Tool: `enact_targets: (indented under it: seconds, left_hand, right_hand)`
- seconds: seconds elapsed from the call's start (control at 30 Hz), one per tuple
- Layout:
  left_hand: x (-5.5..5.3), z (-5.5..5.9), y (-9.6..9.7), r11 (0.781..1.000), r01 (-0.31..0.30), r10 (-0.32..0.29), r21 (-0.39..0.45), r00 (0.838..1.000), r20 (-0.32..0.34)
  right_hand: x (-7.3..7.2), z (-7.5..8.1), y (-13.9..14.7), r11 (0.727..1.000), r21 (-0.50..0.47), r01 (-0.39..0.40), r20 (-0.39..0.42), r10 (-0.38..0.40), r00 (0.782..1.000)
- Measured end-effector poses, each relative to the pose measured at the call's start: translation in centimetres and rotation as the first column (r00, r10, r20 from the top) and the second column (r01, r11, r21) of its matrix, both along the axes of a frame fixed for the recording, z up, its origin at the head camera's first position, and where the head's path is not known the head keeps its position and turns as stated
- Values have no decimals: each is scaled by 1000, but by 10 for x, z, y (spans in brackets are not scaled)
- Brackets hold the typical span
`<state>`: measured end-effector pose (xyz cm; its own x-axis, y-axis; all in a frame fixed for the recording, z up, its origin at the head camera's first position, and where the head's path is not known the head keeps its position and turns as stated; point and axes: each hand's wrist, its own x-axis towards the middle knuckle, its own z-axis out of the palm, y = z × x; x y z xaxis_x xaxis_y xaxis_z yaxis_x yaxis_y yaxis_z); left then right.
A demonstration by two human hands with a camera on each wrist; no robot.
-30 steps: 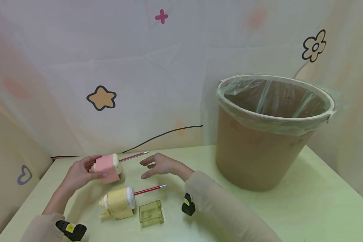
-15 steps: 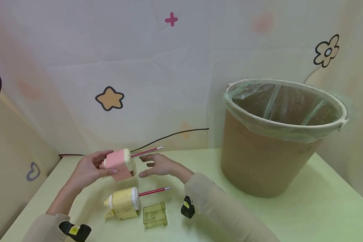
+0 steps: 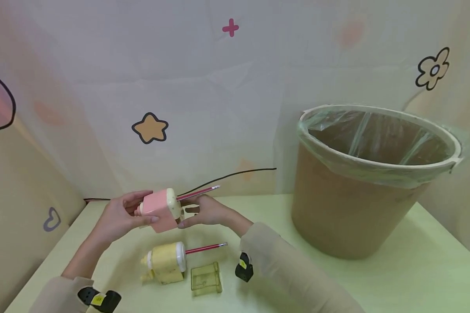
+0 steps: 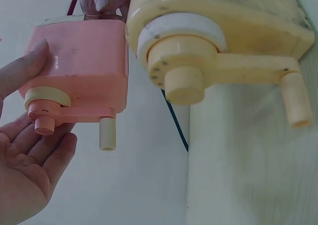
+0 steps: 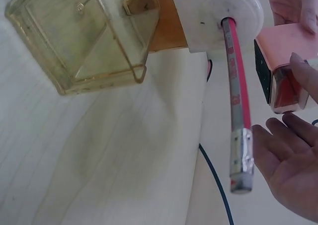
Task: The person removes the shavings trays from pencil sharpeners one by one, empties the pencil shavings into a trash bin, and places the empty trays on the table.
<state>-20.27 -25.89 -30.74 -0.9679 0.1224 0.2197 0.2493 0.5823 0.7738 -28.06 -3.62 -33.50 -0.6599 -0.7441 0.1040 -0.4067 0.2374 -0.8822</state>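
My left hand [image 3: 119,215] grips a pink crank pencil sharpener [image 3: 156,208] by its sides, raised over the table, with a red pencil [image 3: 199,192] sticking out of its cream front. Its crank [image 4: 84,114] faces back toward my left palm. At the sharpener's front, my right hand [image 3: 211,211] has its thumb on the see-through shavings drawer [image 5: 285,88], the other fingers stretched out just below. Nearer me on the table lies a yellow crank pencil sharpener [image 3: 164,261], also with a red pencil [image 3: 206,248] in it. Beside it sits a see-through yellowish shavings drawer [image 3: 205,280].
A large brown bin [image 3: 337,208] lined with a clear plastic bag stands at the right. A patterned curtain [image 3: 219,108] hangs behind the pale table [image 3: 274,243].
My left hand has lifted the pink sharpener and brought it rightward to my right hand. My right thumb now meets its front. The yellow sharpener and loose drawer stay where they were.
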Motion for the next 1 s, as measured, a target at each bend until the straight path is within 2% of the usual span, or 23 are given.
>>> enact_targets:
  seconds: [0.23, 0.4, 0.57, 1.0]
  left_hand:
    - [2, 1, 4, 1000, -2, 2, -9, 1000, -4]
    - [4, 3, 3, 1000, -7, 7, -13, 1000, 0]
    - [3, 3, 5, 1000, -13, 13, -14, 1000, -5]
    - [7, 0, 3, 986, 0, -5, 167, 1000, 30]
  right_hand:
    - [3, 0, -2, 998, -50, 33, -10, -34, 999]
    - [1, -1, -4, 995, -95, 24, 6, -24, 1000]
    - [1, 0, -2, 996, -83, 29, -6, -30, 1000]
    - [8, 3, -2, 981, -193, -22, 57, 33, 998]
